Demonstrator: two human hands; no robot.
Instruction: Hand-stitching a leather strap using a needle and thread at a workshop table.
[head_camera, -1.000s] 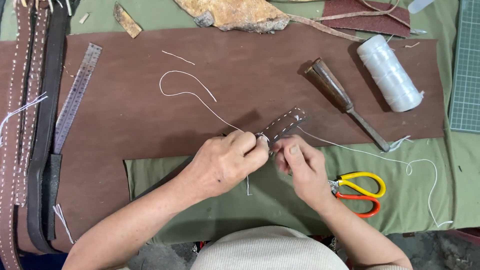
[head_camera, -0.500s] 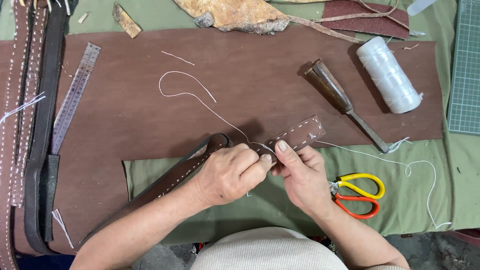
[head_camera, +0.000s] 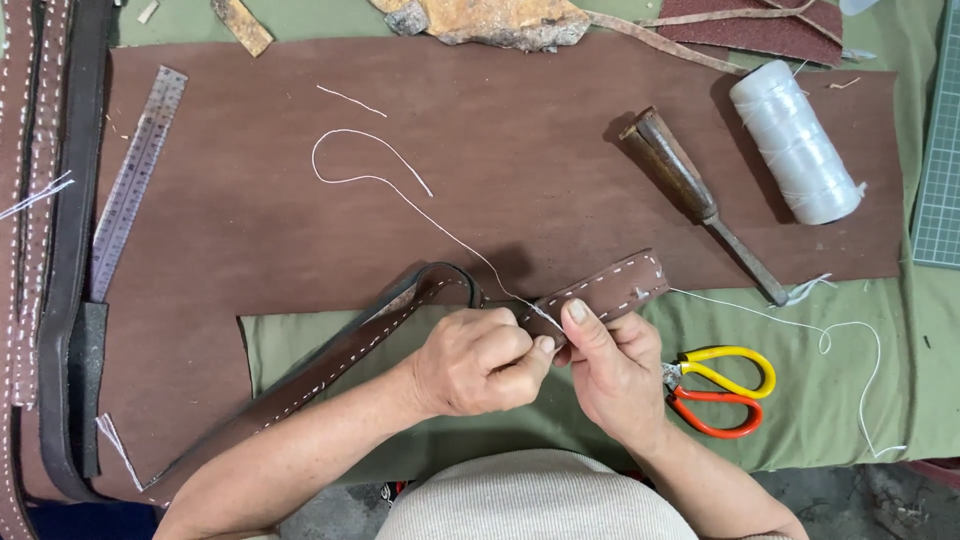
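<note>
While both hands meet just below the brown leather sheet (head_camera: 300, 200), the stitched leather strap (head_camera: 610, 288) lies on a slant — its long axis runs from lower left to upper right, the free end pointing toward the wooden-handled awl (head_camera: 690, 195). The left hand (head_camera: 478, 360) is closed, pinching the strap and the white thread (head_camera: 400, 185) at the stitch line. The right hand (head_camera: 615, 365) grips the strap's end, thumb on top. Yellow-and-orange scissors (head_camera: 725, 390) rest just right of that hand on the tabletop (head_camera: 880, 330).
</note>
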